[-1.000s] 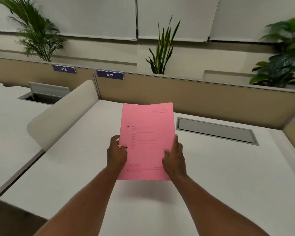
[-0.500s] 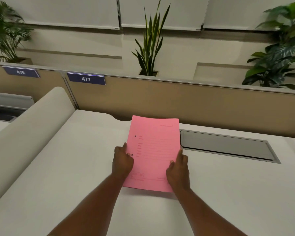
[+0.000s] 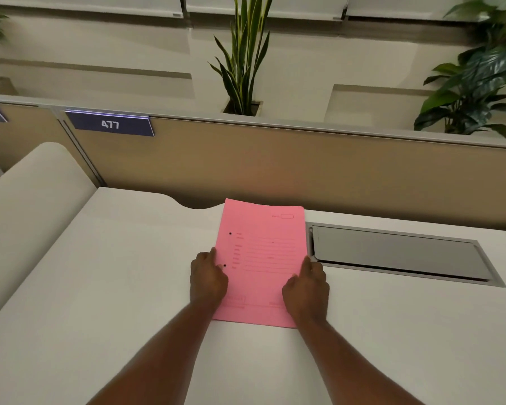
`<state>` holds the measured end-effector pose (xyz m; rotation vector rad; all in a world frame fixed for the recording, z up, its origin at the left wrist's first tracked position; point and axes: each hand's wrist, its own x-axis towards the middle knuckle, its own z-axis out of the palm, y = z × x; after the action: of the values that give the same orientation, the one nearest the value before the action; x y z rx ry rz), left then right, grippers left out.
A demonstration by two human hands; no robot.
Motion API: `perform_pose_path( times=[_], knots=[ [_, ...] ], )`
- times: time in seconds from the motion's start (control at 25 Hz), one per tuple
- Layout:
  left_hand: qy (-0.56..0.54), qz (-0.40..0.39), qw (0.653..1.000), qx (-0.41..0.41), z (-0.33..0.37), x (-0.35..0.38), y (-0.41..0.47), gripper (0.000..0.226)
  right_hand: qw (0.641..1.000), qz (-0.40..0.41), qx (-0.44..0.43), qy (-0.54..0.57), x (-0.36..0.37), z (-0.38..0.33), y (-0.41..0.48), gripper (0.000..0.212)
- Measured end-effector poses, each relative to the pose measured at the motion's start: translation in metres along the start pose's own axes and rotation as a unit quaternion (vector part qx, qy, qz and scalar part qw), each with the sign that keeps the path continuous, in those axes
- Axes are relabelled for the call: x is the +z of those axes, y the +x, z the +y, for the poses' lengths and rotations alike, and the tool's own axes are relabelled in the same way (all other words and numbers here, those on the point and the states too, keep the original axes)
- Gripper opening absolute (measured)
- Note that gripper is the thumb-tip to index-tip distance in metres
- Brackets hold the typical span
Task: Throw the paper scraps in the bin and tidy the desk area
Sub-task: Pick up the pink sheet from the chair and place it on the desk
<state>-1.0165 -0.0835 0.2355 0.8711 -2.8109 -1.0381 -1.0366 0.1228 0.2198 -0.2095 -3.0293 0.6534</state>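
The pink folder (image 3: 262, 258) lies on the counter (image 3: 114, 287), its right edge just beside the grey cable hatch (image 3: 398, 252) and its far edge close to the tan partition (image 3: 304, 171). I take the step in hand to be setting it down neatly as part of tidying.

My left hand (image 3: 208, 277) grips the folder's left edge near the lower punched hole, fingers curled around the side, thumb on top. My right hand (image 3: 306, 289) does the same on the right edge, fingers bent and closed on the paper. Whether the near end rests fully flat I cannot tell, since my hands cover it.

To do this well, I want the folder's long right edge parallel to the hatch frame without overlapping it, so the lid stays free. I lower both sides evenly, because the thin card bends if one hand leads. I release by sliding my fingers out sideways, not lifting, so it does not skew.

I see no paper scraps or bin near the folder, so that part probably lies elsewhere.
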Motion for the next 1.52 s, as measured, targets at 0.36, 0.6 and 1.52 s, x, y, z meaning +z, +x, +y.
perform_pose_path(
  times=[0.36,0.6,1.52],
  knots=[
    [0.082,0.000,0.997,0.006,0.004,-0.006,-0.005,0.056,0.998,0.035,-0.013,-0.058,0.001,0.006,-0.007,0.042],
    [0.066,0.061,0.995,0.039,0.012,-0.026,-0.058,0.042,0.997,0.060,-0.057,0.000,-0.034,0.008,-0.041,0.040],
    [0.007,0.232,0.973,-0.006,-0.084,-0.169,-0.498,0.024,0.933,0.018,-0.328,0.148,-0.199,0.038,-0.381,0.026]
  ],
)
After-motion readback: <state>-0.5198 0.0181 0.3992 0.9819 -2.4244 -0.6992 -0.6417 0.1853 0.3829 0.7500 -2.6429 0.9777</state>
